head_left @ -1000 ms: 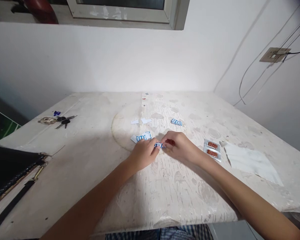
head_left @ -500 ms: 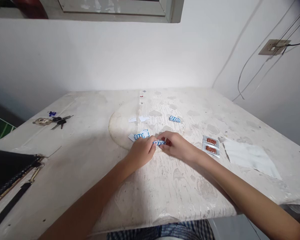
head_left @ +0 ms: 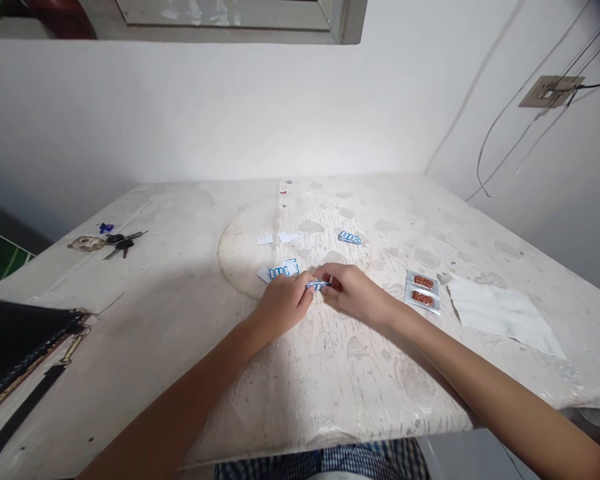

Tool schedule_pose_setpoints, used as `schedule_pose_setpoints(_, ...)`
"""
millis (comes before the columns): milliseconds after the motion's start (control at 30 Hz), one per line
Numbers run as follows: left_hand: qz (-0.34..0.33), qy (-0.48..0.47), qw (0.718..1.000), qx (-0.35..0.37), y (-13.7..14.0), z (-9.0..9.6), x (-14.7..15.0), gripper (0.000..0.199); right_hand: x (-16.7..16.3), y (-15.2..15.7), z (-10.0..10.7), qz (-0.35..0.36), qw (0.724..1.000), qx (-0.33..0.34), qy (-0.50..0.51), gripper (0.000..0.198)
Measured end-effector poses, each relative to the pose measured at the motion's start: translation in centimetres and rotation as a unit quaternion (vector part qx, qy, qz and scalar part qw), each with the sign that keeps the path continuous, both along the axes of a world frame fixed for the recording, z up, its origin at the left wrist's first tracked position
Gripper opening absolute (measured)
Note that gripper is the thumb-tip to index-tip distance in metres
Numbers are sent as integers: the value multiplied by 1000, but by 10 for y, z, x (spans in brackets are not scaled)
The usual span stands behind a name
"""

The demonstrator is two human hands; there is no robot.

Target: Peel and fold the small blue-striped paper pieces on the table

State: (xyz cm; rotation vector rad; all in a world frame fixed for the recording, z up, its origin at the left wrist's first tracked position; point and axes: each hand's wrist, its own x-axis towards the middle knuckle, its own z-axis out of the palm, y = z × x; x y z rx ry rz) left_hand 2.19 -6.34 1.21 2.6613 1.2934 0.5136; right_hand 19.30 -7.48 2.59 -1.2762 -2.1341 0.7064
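Note:
Between my two hands is a small paper piece with blue outlined print (head_left: 318,285), held just above the table. My left hand (head_left: 284,297) pinches its left end, fingers closed. At its right end, the thumb and fingers of my right hand (head_left: 351,288) close on it too. Just beyond my left hand lies a flat blue-printed cut-out (head_left: 284,269), partly covered by that hand, with a white scrap at its left. Farther back rests another blue-printed piece (head_left: 350,238), and two white paper scraps (head_left: 289,237) lie to its left.
A silver blister pack (head_left: 423,291) with two reddish-brown pieces lies right of my hands, beside a white cloth or paper sheet (head_left: 505,313). Keys (head_left: 123,243) are at the left, above a black pouch (head_left: 25,347) with a strap. A wall socket (head_left: 550,92) has hanging cables.
Both hands stay almost in place on the printed paper piece, which is tipped slightly differently between the fingers. The camera view has shifted very slightly.

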Motion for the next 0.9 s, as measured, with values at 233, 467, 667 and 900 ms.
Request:
schedule_pose_setpoints(233,1,7,1000,9,0,0,0,21,-1,1,1,1,1000,-7,3,30)
schedule_pose_setpoints(467,6,30,1000,3,3,-1,-1,23,-1,2,-1,-1,1000,-11,10,28)
schedule_pose_setpoints(667,2,58,998,19,1,2,2,22,4,5,1,1,996,-41,78,24)
schedule_pose_setpoints(900,-34,77,995,51,-8,-1,4,23,-7,42,-1,4,1000,-14,22,18)
